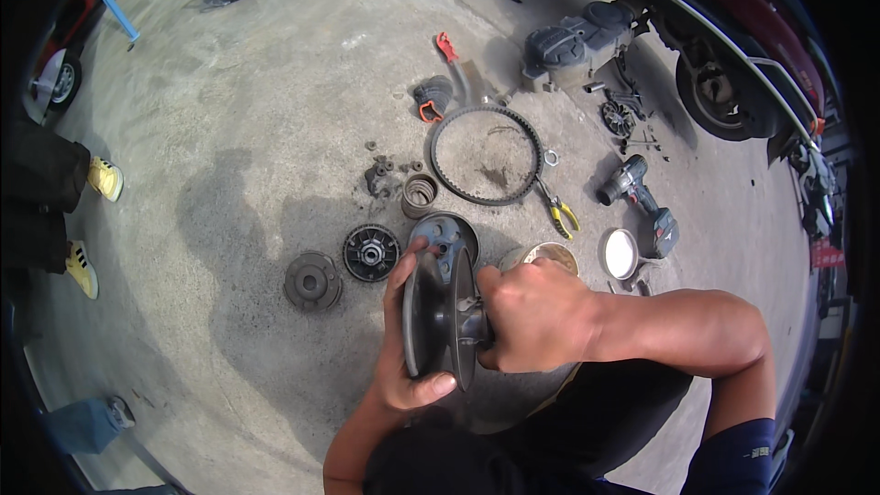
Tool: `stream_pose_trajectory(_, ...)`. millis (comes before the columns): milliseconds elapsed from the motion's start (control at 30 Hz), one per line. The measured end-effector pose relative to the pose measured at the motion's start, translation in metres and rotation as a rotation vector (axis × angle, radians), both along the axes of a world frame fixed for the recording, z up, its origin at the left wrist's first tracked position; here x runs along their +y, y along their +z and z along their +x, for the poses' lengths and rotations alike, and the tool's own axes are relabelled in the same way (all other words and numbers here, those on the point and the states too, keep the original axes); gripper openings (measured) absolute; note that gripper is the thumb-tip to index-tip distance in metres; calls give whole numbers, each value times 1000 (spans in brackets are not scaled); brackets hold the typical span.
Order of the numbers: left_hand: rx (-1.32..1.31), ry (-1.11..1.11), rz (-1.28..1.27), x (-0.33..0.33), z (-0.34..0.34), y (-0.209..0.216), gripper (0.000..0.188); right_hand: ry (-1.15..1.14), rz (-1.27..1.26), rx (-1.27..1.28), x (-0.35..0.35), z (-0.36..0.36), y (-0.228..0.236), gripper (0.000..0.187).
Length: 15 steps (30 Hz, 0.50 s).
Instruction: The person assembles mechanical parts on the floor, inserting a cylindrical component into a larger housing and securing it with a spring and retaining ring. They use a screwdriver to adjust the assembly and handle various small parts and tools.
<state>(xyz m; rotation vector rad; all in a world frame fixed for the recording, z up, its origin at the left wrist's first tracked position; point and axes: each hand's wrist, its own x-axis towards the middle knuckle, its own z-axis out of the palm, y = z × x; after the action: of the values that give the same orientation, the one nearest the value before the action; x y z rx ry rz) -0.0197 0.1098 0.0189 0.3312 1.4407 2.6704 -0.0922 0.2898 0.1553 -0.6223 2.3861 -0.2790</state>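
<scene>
I hold a grey metal two-disc scooter drive pulley on edge above my lap. My left hand wraps round the rim of its left disc, with the thumb at the bottom and the fingers at the far side. Closed in a fist, my right hand grips the hub sticking out of the right disc; whatever else lies inside the fist is hidden. Just beyond the pulley is a round clutch drum. To the left lie a black finned disc and a grey round clutch part.
Further off lie a coil spring, a toothed belt, yellow-handled pliers and a cordless impact driver. A white-filled tin stands at right. A scooter wheel and an engine cover sit far right. A bystander's yellow shoes show left.
</scene>
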Motion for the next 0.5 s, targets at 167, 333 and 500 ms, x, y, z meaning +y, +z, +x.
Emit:
stream_pose_trajectory(167,30,26,20,4,-1,-7,131,-6,5,63,-1,5,-2,56)
stream_pose_trajectory(333,53,96,17,4,-2,-13,125,-10,19,97,-2,7,-3,55)
stream_pose_trajectory(500,82,129,11,0,-1,-19,121,-2,-6,101,-2,9,-5,56)
